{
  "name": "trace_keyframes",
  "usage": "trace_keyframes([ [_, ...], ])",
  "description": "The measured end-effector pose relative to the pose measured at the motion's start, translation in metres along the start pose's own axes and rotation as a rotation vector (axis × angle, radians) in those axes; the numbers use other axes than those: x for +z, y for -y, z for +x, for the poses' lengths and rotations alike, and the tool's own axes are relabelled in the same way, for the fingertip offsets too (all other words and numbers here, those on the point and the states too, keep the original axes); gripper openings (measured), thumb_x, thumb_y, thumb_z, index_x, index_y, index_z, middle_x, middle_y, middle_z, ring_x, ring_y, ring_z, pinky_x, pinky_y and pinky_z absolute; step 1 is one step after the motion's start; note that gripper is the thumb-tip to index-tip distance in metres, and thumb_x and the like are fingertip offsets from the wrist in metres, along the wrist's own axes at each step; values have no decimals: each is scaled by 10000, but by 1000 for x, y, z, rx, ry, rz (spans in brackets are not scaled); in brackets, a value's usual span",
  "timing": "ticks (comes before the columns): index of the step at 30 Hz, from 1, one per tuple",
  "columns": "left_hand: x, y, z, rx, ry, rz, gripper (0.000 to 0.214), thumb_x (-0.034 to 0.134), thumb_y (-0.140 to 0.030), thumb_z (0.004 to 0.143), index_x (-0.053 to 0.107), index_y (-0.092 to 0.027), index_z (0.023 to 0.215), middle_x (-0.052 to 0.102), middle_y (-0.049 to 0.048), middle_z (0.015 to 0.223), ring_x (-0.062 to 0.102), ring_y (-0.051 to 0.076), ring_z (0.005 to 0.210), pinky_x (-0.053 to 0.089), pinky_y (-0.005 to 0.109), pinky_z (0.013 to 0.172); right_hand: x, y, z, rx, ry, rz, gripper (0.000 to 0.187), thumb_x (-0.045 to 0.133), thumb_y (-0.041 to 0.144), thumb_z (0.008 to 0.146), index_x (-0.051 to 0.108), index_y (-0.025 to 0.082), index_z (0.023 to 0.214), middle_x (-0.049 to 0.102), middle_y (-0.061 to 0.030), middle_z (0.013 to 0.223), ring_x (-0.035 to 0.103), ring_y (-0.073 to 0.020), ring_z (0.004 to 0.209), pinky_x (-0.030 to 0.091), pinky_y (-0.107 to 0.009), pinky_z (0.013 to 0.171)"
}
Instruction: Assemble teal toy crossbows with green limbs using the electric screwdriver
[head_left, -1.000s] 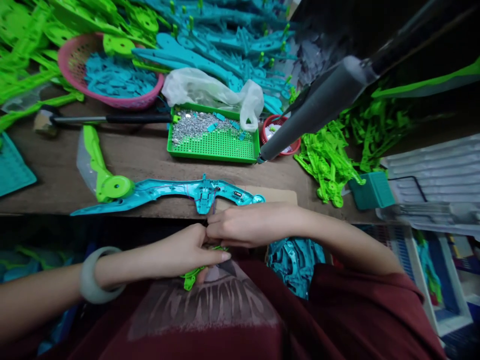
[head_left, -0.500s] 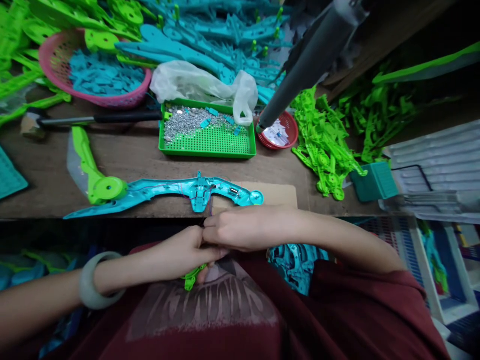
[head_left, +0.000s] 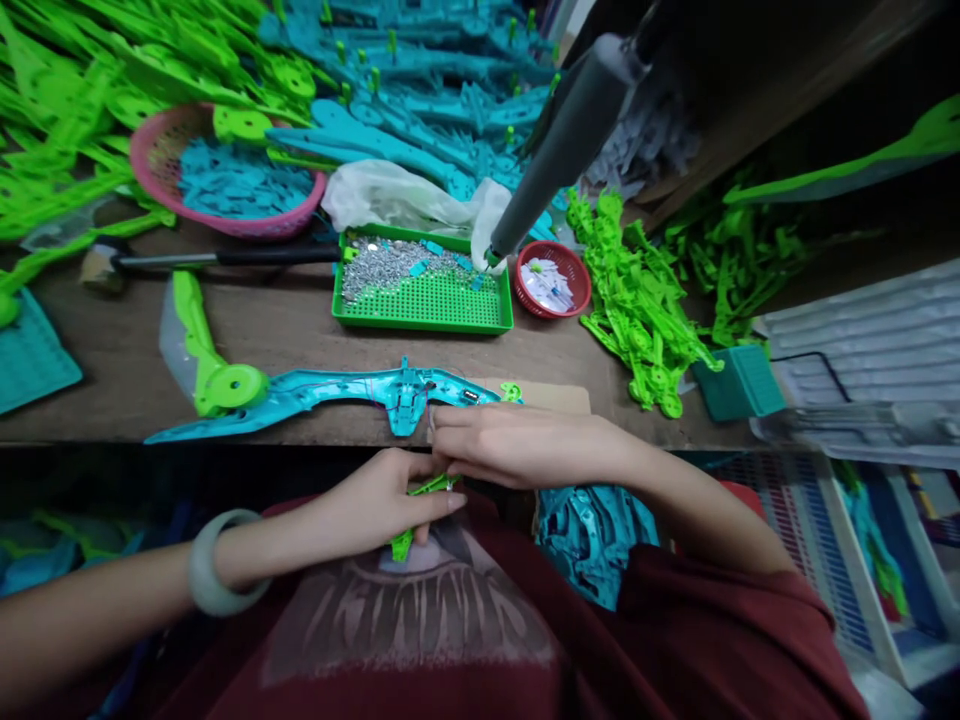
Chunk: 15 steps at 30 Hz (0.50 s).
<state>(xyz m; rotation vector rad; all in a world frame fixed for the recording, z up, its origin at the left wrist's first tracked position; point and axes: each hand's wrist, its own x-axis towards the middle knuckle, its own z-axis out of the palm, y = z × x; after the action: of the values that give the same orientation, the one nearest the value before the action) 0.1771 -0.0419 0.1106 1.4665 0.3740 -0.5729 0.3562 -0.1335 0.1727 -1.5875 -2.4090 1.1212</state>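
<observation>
My left hand (head_left: 390,505), a pale bangle on its wrist, is closed around a bright green plastic part (head_left: 403,545) in front of my shirt. The part shows between the thumb and fingers. Close against it, my right hand (head_left: 510,445) has its fingers curled downward; what they pinch is hidden. Behind the hands, at the bench edge, lies a long curved blue plastic shell (head_left: 322,388), its inside facing up with thin wires. A green curved piece (head_left: 229,388) is at its left. Over its right end shows a small green piece (head_left: 511,392), partly behind my right hand.
A green tray (head_left: 427,315) of small metal screws stands mid-bench, with a hammer (head_left: 202,258) left of it. Beside hangs a grey power screwdriver (head_left: 559,150). Pink (head_left: 225,226) and red baskets (head_left: 553,305) hold small parts. Green parts (head_left: 637,310) are heaped at right.
Both hands have shifted slightly right, and more of the green part shows in my left hand. A small green piece now shows over the blue shell's right end. The view has tilted slightly.
</observation>
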Motion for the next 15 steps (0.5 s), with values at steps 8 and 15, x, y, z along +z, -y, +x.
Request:
trace_keyframes([
  [8,-3,-3,-5,11,11,12,398,580,-511,902,727,-154,993,650,-17,542,547,121,466,385,219,472,2,4,0,-37,-9,-85,164,486,189,1032,600,122,1130,588,-115,1133,547,-164,874,427,-282,682],
  [15,-9,-4,-7,29,44,38,376,618,-473,896,711,-169,1097,632,-41,549,570,126,481,410,212,477,-5,6,-1,-15,34,-173,140,486,182,1035,606,121,1071,606,-101,1097,554,-171,871,396,-294,652],
])
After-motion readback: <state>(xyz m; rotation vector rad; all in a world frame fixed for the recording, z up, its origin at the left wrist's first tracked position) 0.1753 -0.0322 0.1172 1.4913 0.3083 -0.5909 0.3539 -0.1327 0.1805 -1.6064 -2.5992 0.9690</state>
